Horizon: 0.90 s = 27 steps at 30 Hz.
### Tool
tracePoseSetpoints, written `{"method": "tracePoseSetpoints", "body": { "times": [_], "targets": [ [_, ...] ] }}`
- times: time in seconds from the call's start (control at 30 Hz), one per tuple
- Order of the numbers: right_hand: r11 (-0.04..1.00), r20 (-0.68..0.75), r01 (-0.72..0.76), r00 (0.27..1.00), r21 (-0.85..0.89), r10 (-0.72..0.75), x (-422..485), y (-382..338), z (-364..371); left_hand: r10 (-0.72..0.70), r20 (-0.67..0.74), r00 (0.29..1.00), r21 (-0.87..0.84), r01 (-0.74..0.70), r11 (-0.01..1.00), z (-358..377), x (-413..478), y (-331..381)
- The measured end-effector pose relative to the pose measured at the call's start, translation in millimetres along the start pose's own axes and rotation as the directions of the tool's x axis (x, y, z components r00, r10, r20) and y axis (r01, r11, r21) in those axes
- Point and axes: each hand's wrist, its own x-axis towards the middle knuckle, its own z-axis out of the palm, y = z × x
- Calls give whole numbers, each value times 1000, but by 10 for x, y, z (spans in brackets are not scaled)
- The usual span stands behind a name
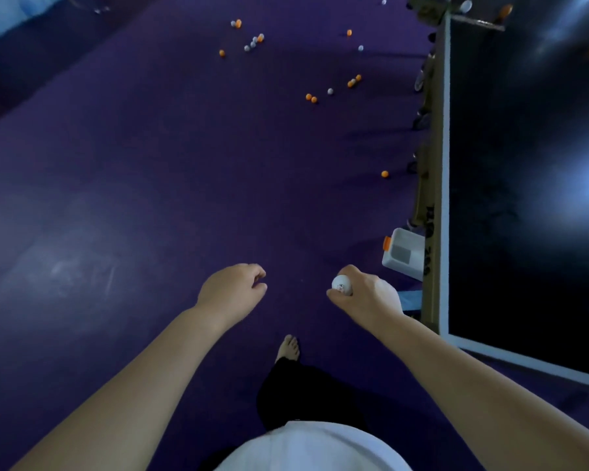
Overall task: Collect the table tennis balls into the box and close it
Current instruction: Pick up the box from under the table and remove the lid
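Observation:
My right hand is closed around a white table tennis ball, held above the purple floor. My left hand hangs beside it with curled fingers and nothing visible in it. A white plastic box with an orange latch stands open on the floor just right of my right hand, partly under the table edge. Several orange and white balls lie scattered far ahead, with one orange ball nearer and a pair of orange balls farther off.
A dark table tennis table with a white border fills the right side. Its frame and wheels run along the edge. My bare foot stands on the purple floor below my hands.

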Motion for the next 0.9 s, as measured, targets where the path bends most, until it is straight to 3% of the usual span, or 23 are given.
{"method": "tracePoseSetpoints", "body": {
  "times": [0.27,0.47,0.7,0.9],
  "targets": [
    [996,26,-85,996,-3,85,1116,-44,-479,44,7,999,38,-44,998,-687,1290,18],
    [975,-48,-220,974,36,221,1865,-43,-750,132,66,989,78,-137,987,-1098,2380,51],
    [815,-31,-545,827,195,561,2580,41,-919,335,182,925,122,-359,925,-1516,3783,354],
    [648,-23,-662,692,377,721,2949,264,-871,464,341,818,195,-544,816,-1383,4782,892]
  ]
}}
